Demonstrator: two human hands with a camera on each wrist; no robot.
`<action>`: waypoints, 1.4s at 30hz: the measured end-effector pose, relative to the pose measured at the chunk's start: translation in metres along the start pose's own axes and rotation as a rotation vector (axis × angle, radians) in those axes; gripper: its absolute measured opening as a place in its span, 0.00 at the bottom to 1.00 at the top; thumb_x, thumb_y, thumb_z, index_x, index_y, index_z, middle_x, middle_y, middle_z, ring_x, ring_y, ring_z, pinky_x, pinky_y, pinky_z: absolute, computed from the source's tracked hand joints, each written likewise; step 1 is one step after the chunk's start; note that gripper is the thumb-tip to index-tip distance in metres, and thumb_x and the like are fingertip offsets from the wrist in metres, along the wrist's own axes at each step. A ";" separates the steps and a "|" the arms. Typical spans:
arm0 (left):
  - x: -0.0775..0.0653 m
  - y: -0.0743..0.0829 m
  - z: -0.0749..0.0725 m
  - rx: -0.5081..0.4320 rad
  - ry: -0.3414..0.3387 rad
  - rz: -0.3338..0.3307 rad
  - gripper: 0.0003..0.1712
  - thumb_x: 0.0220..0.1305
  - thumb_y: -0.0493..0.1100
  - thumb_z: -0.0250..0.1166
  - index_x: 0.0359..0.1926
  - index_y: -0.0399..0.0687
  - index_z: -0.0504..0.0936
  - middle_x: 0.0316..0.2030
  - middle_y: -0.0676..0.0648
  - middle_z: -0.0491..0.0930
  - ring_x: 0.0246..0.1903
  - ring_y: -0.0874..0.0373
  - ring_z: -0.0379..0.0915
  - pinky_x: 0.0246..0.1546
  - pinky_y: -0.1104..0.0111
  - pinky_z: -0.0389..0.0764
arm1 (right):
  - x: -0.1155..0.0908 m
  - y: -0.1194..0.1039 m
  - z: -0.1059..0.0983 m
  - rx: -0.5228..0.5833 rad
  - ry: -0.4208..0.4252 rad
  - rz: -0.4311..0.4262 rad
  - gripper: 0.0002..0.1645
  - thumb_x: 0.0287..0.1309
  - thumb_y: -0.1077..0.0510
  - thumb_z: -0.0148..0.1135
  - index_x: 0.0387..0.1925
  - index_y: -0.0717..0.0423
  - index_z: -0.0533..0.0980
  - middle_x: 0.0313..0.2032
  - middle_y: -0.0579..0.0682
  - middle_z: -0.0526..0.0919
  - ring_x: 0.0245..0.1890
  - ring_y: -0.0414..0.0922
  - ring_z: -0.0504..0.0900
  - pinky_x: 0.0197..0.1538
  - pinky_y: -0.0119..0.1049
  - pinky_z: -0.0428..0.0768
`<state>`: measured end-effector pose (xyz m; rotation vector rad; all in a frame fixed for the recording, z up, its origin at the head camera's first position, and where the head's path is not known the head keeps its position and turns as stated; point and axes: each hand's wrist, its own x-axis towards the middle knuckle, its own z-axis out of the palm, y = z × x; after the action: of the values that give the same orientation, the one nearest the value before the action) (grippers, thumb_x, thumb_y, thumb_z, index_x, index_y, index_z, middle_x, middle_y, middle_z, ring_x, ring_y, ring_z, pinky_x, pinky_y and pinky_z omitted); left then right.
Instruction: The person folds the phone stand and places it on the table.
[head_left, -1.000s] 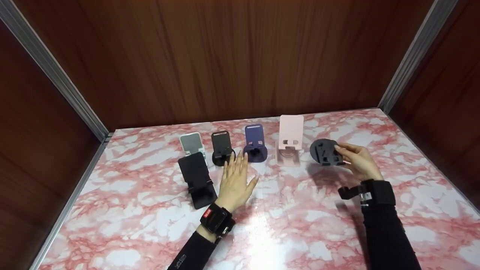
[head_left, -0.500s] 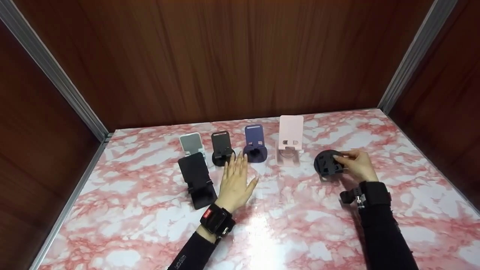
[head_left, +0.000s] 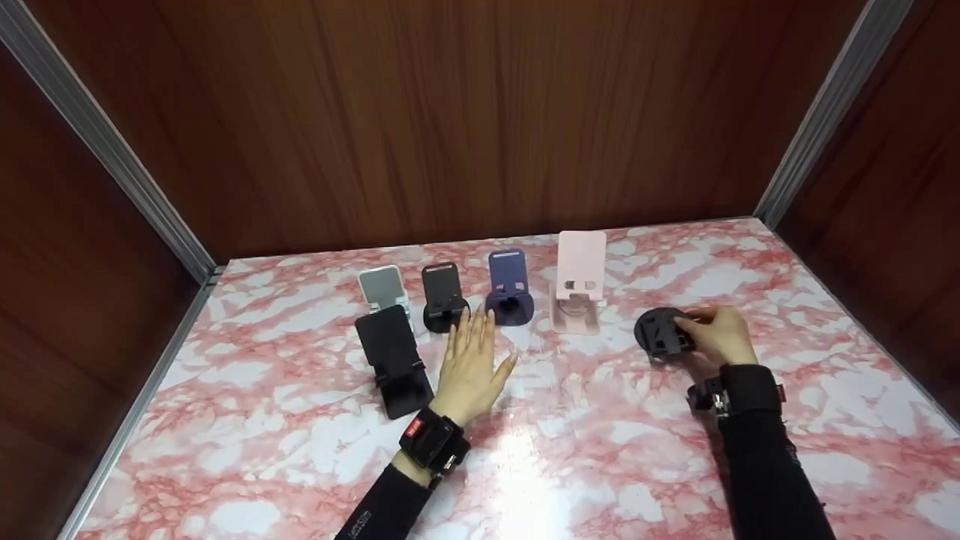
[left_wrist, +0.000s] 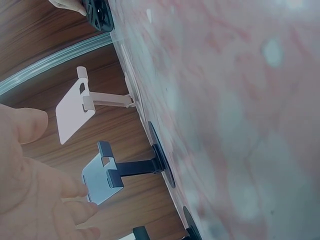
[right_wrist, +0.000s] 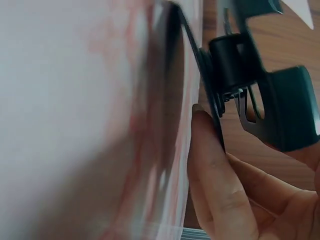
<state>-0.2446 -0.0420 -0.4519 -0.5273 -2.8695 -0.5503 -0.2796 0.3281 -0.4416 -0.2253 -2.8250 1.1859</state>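
My right hand (head_left: 724,335) pinches the edge of a folded dark grey phone stand (head_left: 658,334) with a round base, at the right of the table. In the right wrist view its fingers (right_wrist: 215,170) lie under the disc-shaped base, which is tilted close over the tabletop. My left hand (head_left: 471,375) is flat with fingers straight and thumb spread, holding nothing. Its fingertips overlap the base of a small black phone stand (head_left: 442,285) in the head view. Left of this hand is a larger black phone stand (head_left: 390,345), unfolded.
A white-framed grey stand (head_left: 384,285), a purple stand (head_left: 510,277) and a pink stand (head_left: 581,262) stand in a row with the small black one. The marbled table (head_left: 300,465) meets a brown wood panel (head_left: 480,120) behind; metal-edged panels flank both sides.
My right hand has brought the dark grey phone stand down and slightly right, nearer the table. My left hand and the other stands have stayed put.
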 end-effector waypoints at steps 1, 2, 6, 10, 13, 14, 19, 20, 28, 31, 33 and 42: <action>0.000 0.000 0.000 0.000 -0.003 -0.001 0.41 0.68 0.58 0.45 0.71 0.38 0.45 0.72 0.40 0.41 0.72 0.44 0.31 0.72 0.50 0.39 | 0.000 0.000 0.001 -0.012 0.006 -0.004 0.30 0.61 0.47 0.55 0.52 0.70 0.73 0.50 0.70 0.77 0.48 0.59 0.76 0.42 0.32 0.74; 0.000 0.000 0.000 0.000 -0.007 -0.001 0.41 0.68 0.59 0.45 0.71 0.38 0.45 0.72 0.40 0.41 0.72 0.44 0.31 0.72 0.50 0.39 | 0.000 0.001 0.001 -0.025 0.007 -0.011 0.29 0.61 0.48 0.55 0.51 0.71 0.74 0.49 0.70 0.77 0.48 0.59 0.76 0.41 0.32 0.74; 0.000 0.001 -0.001 -0.001 -0.023 -0.002 0.41 0.68 0.59 0.44 0.71 0.38 0.44 0.73 0.41 0.39 0.72 0.45 0.30 0.72 0.51 0.37 | 0.001 0.002 0.000 -0.067 -0.015 -0.035 0.30 0.62 0.48 0.53 0.50 0.72 0.74 0.48 0.71 0.78 0.48 0.61 0.76 0.46 0.41 0.76; 0.000 0.001 0.000 -0.001 -0.031 -0.004 0.41 0.69 0.58 0.45 0.71 0.38 0.44 0.73 0.41 0.39 0.72 0.44 0.31 0.72 0.52 0.37 | 0.001 0.003 -0.002 -0.069 -0.061 -0.026 0.33 0.63 0.44 0.51 0.52 0.72 0.73 0.50 0.71 0.76 0.50 0.63 0.75 0.51 0.48 0.75; 0.000 0.001 0.000 0.002 -0.032 -0.004 0.41 0.68 0.57 0.45 0.71 0.38 0.45 0.73 0.41 0.39 0.72 0.45 0.30 0.72 0.52 0.37 | 0.001 0.002 -0.004 -0.074 -0.072 -0.022 0.33 0.63 0.44 0.50 0.52 0.71 0.72 0.50 0.71 0.76 0.48 0.62 0.76 0.47 0.43 0.76; 0.000 0.001 0.000 0.001 -0.029 -0.002 0.41 0.68 0.57 0.45 0.71 0.38 0.45 0.73 0.41 0.39 0.72 0.45 0.30 0.72 0.51 0.37 | 0.000 0.002 -0.004 -0.075 -0.067 -0.022 0.33 0.63 0.44 0.50 0.52 0.72 0.73 0.49 0.71 0.76 0.47 0.61 0.76 0.46 0.41 0.77; -0.001 0.001 0.000 -0.004 -0.019 0.013 0.40 0.68 0.57 0.46 0.71 0.37 0.46 0.72 0.40 0.40 0.72 0.45 0.30 0.72 0.50 0.39 | -0.001 -0.001 -0.003 -0.131 -0.052 -0.044 0.32 0.63 0.46 0.50 0.50 0.74 0.73 0.48 0.73 0.76 0.47 0.65 0.76 0.48 0.50 0.77; -0.001 0.001 0.000 -0.004 -0.021 0.013 0.40 0.68 0.57 0.46 0.71 0.37 0.46 0.72 0.40 0.40 0.72 0.45 0.30 0.72 0.50 0.39 | -0.001 -0.001 -0.003 -0.145 -0.054 -0.051 0.32 0.63 0.46 0.49 0.49 0.74 0.73 0.48 0.73 0.76 0.46 0.65 0.75 0.49 0.53 0.76; -0.001 0.001 0.001 -0.018 -0.032 0.001 0.40 0.69 0.58 0.45 0.71 0.38 0.46 0.72 0.40 0.40 0.72 0.45 0.30 0.72 0.50 0.39 | 0.000 -0.003 0.000 -0.198 -0.050 -0.072 0.32 0.64 0.46 0.49 0.48 0.76 0.74 0.47 0.74 0.76 0.46 0.67 0.75 0.49 0.57 0.75; -0.001 0.001 0.000 -0.014 -0.030 0.002 0.40 0.68 0.58 0.45 0.71 0.38 0.46 0.73 0.40 0.40 0.72 0.44 0.31 0.72 0.50 0.40 | 0.001 -0.004 0.001 -0.205 -0.053 -0.068 0.31 0.63 0.48 0.50 0.46 0.76 0.74 0.46 0.74 0.77 0.45 0.67 0.75 0.48 0.56 0.75; -0.002 0.002 -0.001 -0.010 -0.025 0.006 0.40 0.68 0.57 0.45 0.71 0.37 0.46 0.72 0.40 0.41 0.72 0.44 0.32 0.72 0.50 0.40 | 0.002 -0.004 0.001 -0.215 -0.056 -0.077 0.29 0.62 0.49 0.51 0.45 0.76 0.75 0.45 0.74 0.77 0.45 0.67 0.75 0.48 0.56 0.75; 0.000 0.001 -0.001 0.011 -0.019 0.005 0.41 0.68 0.57 0.46 0.71 0.37 0.46 0.72 0.40 0.41 0.72 0.43 0.33 0.72 0.50 0.40 | -0.003 -0.014 -0.002 -0.311 -0.088 -0.081 0.33 0.62 0.48 0.51 0.54 0.75 0.69 0.52 0.74 0.72 0.51 0.69 0.71 0.51 0.60 0.72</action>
<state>-0.2440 -0.0417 -0.4503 -0.5402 -2.8871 -0.5307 -0.2783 0.3193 -0.4298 -0.0749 -3.0521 0.7553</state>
